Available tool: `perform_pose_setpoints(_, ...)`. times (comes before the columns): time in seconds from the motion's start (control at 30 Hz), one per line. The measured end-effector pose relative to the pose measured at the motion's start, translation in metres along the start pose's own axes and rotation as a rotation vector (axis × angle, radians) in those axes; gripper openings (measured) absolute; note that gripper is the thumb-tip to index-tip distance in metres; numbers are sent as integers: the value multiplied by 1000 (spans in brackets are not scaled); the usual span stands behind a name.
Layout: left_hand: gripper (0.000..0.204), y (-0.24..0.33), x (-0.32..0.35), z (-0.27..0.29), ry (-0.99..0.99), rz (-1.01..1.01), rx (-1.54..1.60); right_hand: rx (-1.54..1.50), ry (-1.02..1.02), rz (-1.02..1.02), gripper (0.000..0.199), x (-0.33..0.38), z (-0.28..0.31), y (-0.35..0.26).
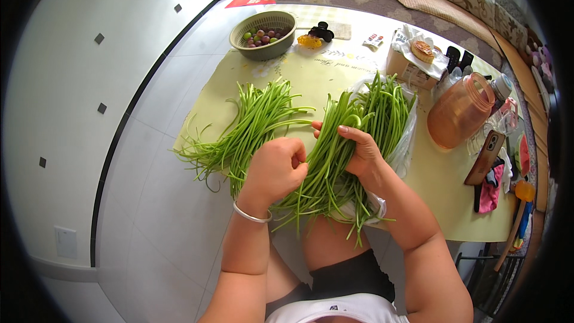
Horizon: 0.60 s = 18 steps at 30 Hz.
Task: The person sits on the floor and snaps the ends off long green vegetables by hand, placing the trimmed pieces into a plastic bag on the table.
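Note:
Long, thin green vegetable stems lie in two heaps on the pale yellow tablecloth point(206, 107). My right hand point(362, 151) is closed round a bunch of green stems point(332, 149), its thumb across the front and fingertips showing at the left side. Close beside that bunch, my left hand point(274, 166) is curled into a fist; anything in its fingers is hidden. The left heap of stems point(248, 122) spreads out beyond that hand. More stems point(388, 110) lie in a thin clear plastic bag point(408, 134) right of the held bunch. Some stem ends hang over the table's near edge.
A basket point(237, 40) of grapes point(263, 37) stands at the far left. A black and yellow hair clip point(311, 40) lies nearby. On the right are a pastry point(422, 51) on a box point(406, 73), an orange jug point(457, 113), a phone point(485, 157) and a pink cloth point(490, 190).

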<state>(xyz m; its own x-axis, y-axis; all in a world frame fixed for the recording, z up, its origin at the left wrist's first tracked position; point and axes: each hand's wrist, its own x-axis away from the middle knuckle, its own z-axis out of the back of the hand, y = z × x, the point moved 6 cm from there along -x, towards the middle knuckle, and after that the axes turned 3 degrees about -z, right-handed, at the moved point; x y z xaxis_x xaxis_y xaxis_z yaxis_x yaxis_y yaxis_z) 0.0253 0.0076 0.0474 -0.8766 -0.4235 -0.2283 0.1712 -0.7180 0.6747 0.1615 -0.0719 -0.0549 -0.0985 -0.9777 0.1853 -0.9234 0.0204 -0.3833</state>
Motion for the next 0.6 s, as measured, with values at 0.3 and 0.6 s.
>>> perform_pose_setpoints(0.3,13,-2,0,-5,-170,7,59,-14,35,131,55,-4,6,-2)
perform_pose_setpoints(0.6,21,-88,7,13,-50,424,-450,-32,36,108,52,-6,8,-2)
